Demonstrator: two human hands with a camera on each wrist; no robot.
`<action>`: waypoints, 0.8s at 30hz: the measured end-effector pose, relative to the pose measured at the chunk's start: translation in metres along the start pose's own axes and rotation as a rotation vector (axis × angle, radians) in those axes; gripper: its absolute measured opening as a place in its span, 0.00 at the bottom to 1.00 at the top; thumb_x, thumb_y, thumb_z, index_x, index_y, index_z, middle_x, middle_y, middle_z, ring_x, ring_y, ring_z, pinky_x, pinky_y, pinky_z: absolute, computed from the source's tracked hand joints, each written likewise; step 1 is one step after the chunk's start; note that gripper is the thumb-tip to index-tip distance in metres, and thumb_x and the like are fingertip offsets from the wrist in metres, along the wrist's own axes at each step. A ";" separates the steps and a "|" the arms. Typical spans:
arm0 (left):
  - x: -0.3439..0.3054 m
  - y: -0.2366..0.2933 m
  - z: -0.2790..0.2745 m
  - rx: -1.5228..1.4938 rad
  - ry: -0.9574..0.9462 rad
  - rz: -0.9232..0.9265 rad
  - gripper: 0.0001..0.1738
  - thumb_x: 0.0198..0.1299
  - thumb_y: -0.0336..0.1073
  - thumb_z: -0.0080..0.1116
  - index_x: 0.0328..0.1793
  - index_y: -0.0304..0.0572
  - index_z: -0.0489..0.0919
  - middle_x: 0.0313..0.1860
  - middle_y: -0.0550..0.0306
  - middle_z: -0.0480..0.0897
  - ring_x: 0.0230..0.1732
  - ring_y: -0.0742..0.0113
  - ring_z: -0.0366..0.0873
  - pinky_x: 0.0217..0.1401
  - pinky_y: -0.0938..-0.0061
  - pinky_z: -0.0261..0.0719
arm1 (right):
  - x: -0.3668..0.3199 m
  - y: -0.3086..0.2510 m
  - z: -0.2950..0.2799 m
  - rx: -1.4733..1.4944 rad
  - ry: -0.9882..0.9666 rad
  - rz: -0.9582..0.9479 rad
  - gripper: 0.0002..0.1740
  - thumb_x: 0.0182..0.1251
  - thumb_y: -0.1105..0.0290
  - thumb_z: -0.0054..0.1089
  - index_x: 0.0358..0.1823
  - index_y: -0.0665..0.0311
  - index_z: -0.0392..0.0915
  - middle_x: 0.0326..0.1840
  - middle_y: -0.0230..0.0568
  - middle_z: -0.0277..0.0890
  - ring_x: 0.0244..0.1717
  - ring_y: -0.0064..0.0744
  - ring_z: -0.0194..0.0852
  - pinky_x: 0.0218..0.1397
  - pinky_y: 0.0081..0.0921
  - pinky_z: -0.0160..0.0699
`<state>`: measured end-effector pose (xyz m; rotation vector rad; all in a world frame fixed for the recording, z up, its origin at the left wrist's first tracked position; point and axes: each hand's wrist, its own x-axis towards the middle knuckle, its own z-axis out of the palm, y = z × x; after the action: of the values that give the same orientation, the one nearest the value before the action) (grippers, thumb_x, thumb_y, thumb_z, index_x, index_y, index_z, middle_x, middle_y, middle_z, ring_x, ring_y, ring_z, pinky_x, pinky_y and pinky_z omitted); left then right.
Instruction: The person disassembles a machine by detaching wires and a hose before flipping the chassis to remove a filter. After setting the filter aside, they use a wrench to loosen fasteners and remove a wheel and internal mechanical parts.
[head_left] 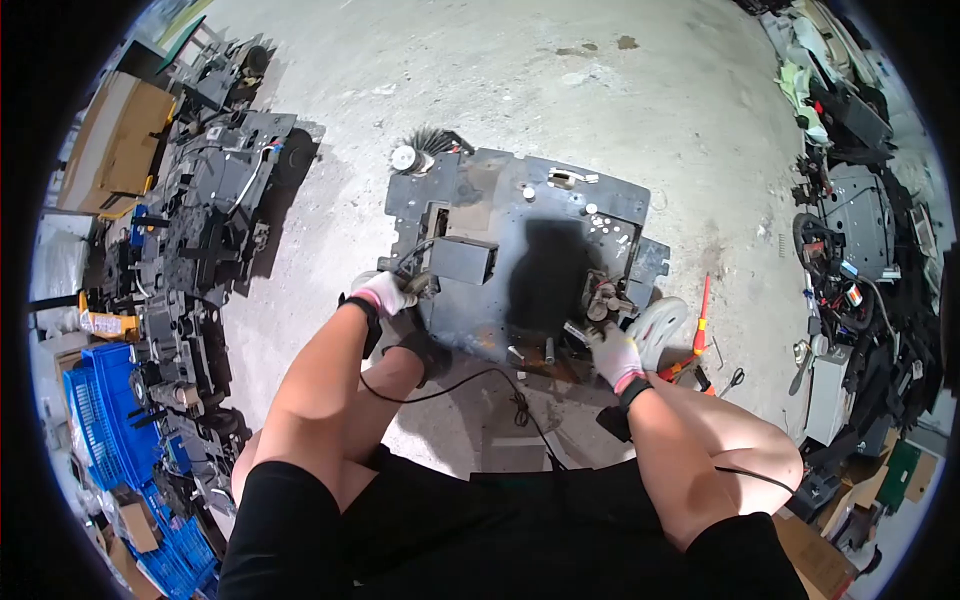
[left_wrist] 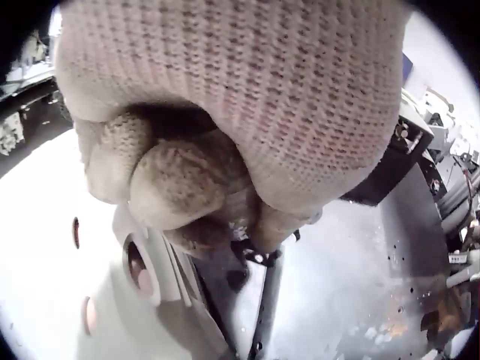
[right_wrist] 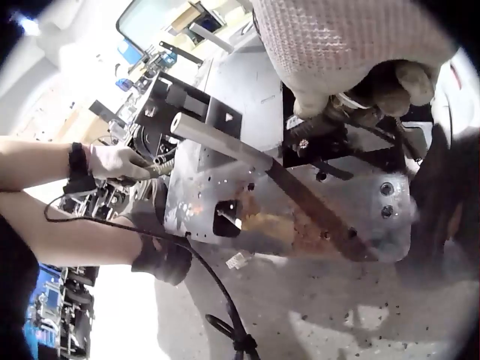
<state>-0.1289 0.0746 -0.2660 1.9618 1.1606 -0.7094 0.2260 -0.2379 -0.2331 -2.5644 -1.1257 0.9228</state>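
A dark grey metal chassis plate (head_left: 480, 310) lies on the floor between the legs, with a box-shaped housing (head_left: 463, 261) on it. My gloved left hand (head_left: 383, 293) grips the chassis's left side with curled fingers. A ribbed grey part (right_wrist: 161, 166) shows at those fingertips in the right wrist view; the rest is hidden in the glove. At the near right corner, my gloved right hand (head_left: 615, 355) curls its fingers round a metal part (right_wrist: 346, 103), mostly covered by the glove. Beside that hand is a metal mechanism (head_left: 605, 298). A grey rod (right_wrist: 221, 144) slants up from the chassis's near edge.
A red-and-yellow screwdriver (head_left: 704, 310) and scissors (head_left: 734, 380) lie on the floor at right. A black cable (head_left: 450, 388) crosses in front of the body. A brush (head_left: 428, 142) stands at the far left corner. Similar machines (head_left: 215, 190) line the left side; blue crates (head_left: 115, 400) stand nearer.
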 end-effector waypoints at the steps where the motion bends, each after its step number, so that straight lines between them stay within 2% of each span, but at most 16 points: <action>1: -0.015 0.017 -0.019 -0.099 -0.039 -0.028 0.26 0.54 0.51 0.72 0.52 0.41 0.86 0.35 0.52 0.87 0.35 0.60 0.84 0.42 0.63 0.81 | 0.005 0.001 -0.001 -0.059 -0.018 -0.008 0.23 0.70 0.54 0.54 0.53 0.68 0.78 0.45 0.64 0.81 0.49 0.64 0.79 0.51 0.50 0.78; 2: -0.022 0.023 -0.028 -0.283 -0.103 -0.102 0.24 0.56 0.49 0.72 0.51 0.38 0.86 0.34 0.53 0.86 0.34 0.63 0.82 0.41 0.62 0.80 | 0.008 0.001 -0.001 -0.119 -0.035 -0.015 0.22 0.70 0.55 0.54 0.52 0.68 0.79 0.45 0.65 0.80 0.50 0.64 0.78 0.51 0.49 0.78; 4: 0.025 -0.022 -0.003 -0.446 -0.214 -0.151 0.25 0.56 0.49 0.73 0.50 0.35 0.85 0.36 0.52 0.86 0.34 0.63 0.82 0.40 0.61 0.80 | 0.003 -0.002 -0.004 -0.086 -0.081 0.007 0.23 0.69 0.56 0.57 0.54 0.68 0.77 0.46 0.65 0.80 0.51 0.64 0.78 0.51 0.49 0.78; 5: 0.023 -0.021 -0.007 -0.441 -0.216 -0.147 0.25 0.56 0.49 0.73 0.50 0.35 0.85 0.36 0.52 0.86 0.34 0.63 0.82 0.40 0.61 0.80 | -0.006 -0.002 -0.007 -0.034 -0.115 -0.034 0.23 0.68 0.56 0.58 0.56 0.67 0.76 0.46 0.64 0.80 0.51 0.64 0.78 0.52 0.49 0.78; 6: 0.021 -0.020 -0.011 -0.569 -0.282 -0.158 0.24 0.57 0.46 0.71 0.54 0.38 0.84 0.42 0.55 0.86 0.38 0.63 0.81 0.45 0.63 0.80 | -0.010 -0.002 -0.010 0.016 -0.145 -0.079 0.24 0.68 0.57 0.59 0.57 0.67 0.75 0.46 0.63 0.81 0.51 0.64 0.78 0.52 0.49 0.78; 7: 0.020 -0.018 -0.014 -0.700 -0.350 -0.172 0.23 0.59 0.43 0.70 0.58 0.42 0.83 0.47 0.57 0.86 0.41 0.64 0.81 0.50 0.65 0.80 | -0.012 -0.006 -0.009 -0.101 -0.133 -0.091 0.26 0.67 0.55 0.61 0.59 0.67 0.73 0.46 0.61 0.81 0.51 0.63 0.78 0.53 0.49 0.78; 8: 0.028 -0.021 -0.012 -0.701 -0.347 -0.171 0.23 0.59 0.43 0.70 0.58 0.42 0.83 0.47 0.57 0.86 0.41 0.64 0.81 0.50 0.65 0.80 | -0.014 -0.016 -0.013 -0.154 -0.139 -0.026 0.26 0.67 0.55 0.61 0.59 0.66 0.74 0.46 0.59 0.82 0.51 0.60 0.79 0.52 0.47 0.78; 10: 0.044 -0.031 -0.001 -0.302 -0.226 -0.072 0.23 0.58 0.42 0.71 0.58 0.41 0.83 0.48 0.56 0.86 0.41 0.63 0.81 0.52 0.65 0.80 | -0.010 -0.013 0.005 -0.229 -0.072 -0.061 0.23 0.67 0.57 0.60 0.57 0.65 0.76 0.45 0.56 0.83 0.49 0.55 0.81 0.51 0.46 0.79; 11: 0.041 -0.030 0.004 -0.188 -0.107 0.010 0.24 0.56 0.43 0.71 0.56 0.39 0.83 0.46 0.53 0.87 0.42 0.63 0.82 0.53 0.66 0.79 | -0.010 -0.015 0.008 -0.221 -0.078 -0.062 0.23 0.67 0.57 0.60 0.57 0.65 0.76 0.45 0.56 0.83 0.49 0.55 0.81 0.51 0.46 0.79; 12: -0.001 0.016 -0.022 -0.029 -0.076 -0.094 0.22 0.55 0.44 0.69 0.54 0.42 0.85 0.44 0.46 0.87 0.45 0.57 0.83 0.54 0.65 0.79 | -0.012 -0.017 0.009 -0.211 -0.040 -0.091 0.21 0.67 0.58 0.59 0.56 0.64 0.77 0.44 0.55 0.83 0.48 0.54 0.81 0.50 0.45 0.80; 14: 0.009 0.010 -0.010 0.213 0.017 -0.094 0.21 0.56 0.47 0.64 0.53 0.46 0.86 0.44 0.42 0.87 0.48 0.50 0.84 0.54 0.63 0.79 | -0.011 -0.012 0.018 -0.191 -0.005 -0.103 0.20 0.67 0.59 0.59 0.55 0.62 0.79 0.44 0.53 0.83 0.47 0.53 0.82 0.49 0.44 0.80; 16: 0.013 -0.003 -0.008 0.222 0.002 -0.034 0.21 0.56 0.49 0.62 0.53 0.49 0.85 0.47 0.40 0.85 0.51 0.45 0.83 0.55 0.61 0.79 | -0.006 0.001 0.031 -0.221 0.098 -0.207 0.18 0.67 0.61 0.58 0.53 0.61 0.80 0.43 0.51 0.83 0.45 0.52 0.82 0.48 0.43 0.80; 17: 0.024 -0.023 0.007 0.136 0.113 0.137 0.24 0.55 0.51 0.62 0.53 0.47 0.85 0.47 0.39 0.85 0.51 0.44 0.83 0.55 0.61 0.79 | -0.004 0.001 0.031 -0.248 0.065 -0.174 0.18 0.68 0.60 0.58 0.53 0.61 0.81 0.43 0.51 0.83 0.45 0.52 0.82 0.48 0.42 0.80; 18: -0.018 0.034 -0.027 0.210 0.032 -0.023 0.23 0.55 0.49 0.63 0.51 0.45 0.85 0.46 0.37 0.85 0.52 0.44 0.83 0.55 0.61 0.79 | -0.006 -0.008 0.023 -0.287 0.025 -0.129 0.18 0.67 0.58 0.58 0.52 0.62 0.81 0.42 0.51 0.83 0.45 0.51 0.82 0.49 0.43 0.80; 21: 0.000 0.023 -0.021 0.302 -0.025 -0.093 0.22 0.55 0.49 0.62 0.50 0.42 0.85 0.46 0.35 0.85 0.52 0.44 0.83 0.55 0.60 0.79 | -0.008 -0.021 0.010 -0.249 0.034 -0.071 0.18 0.67 0.57 0.58 0.50 0.61 0.82 0.42 0.51 0.83 0.46 0.52 0.82 0.49 0.44 0.79; 24: -0.016 0.031 -0.033 0.218 -0.021 -0.079 0.21 0.55 0.46 0.62 0.48 0.39 0.85 0.44 0.36 0.85 0.50 0.44 0.83 0.54 0.61 0.79 | -0.002 -0.026 0.009 -0.291 -0.087 -0.040 0.18 0.68 0.56 0.57 0.51 0.60 0.81 0.44 0.50 0.84 0.47 0.51 0.82 0.50 0.45 0.79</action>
<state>-0.1058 0.0835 -0.2255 2.0898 1.1961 -0.9299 0.2037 -0.2218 -0.2282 -2.7367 -1.4256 0.9307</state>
